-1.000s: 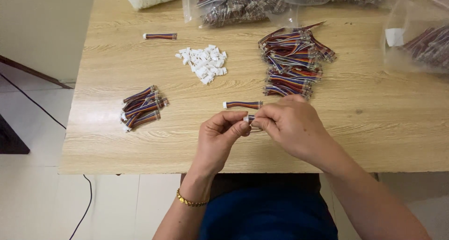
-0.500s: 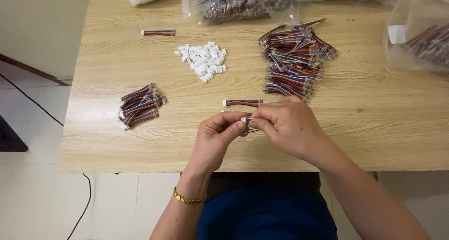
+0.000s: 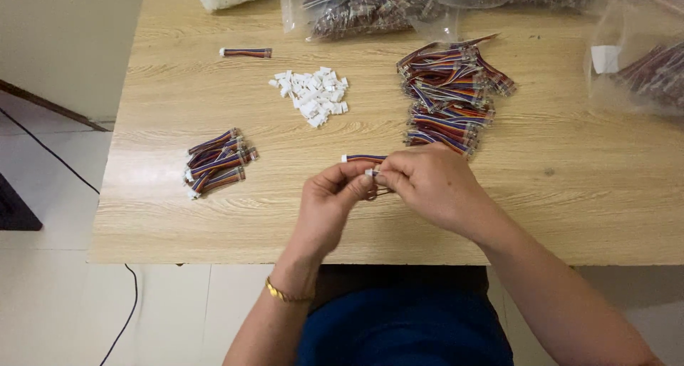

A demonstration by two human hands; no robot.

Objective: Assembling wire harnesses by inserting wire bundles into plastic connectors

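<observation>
Both hands, left hand (image 3: 331,198) and right hand (image 3: 427,184), have edged slightly up the table (image 3: 178,216).

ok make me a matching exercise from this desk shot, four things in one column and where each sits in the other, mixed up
Things:
1. pile of white connectors
2. small bundle of finished cables
3. large heap of striped cables
4. single cable with a white end

Places:
A. far right of the hands, near the clear bags
B. alone at the far left of the table
C. left part of the table, near the front edge
D. middle of the table, beyond the hands

Pairs: 1-D, 2-C, 3-A, 4-B
</observation>
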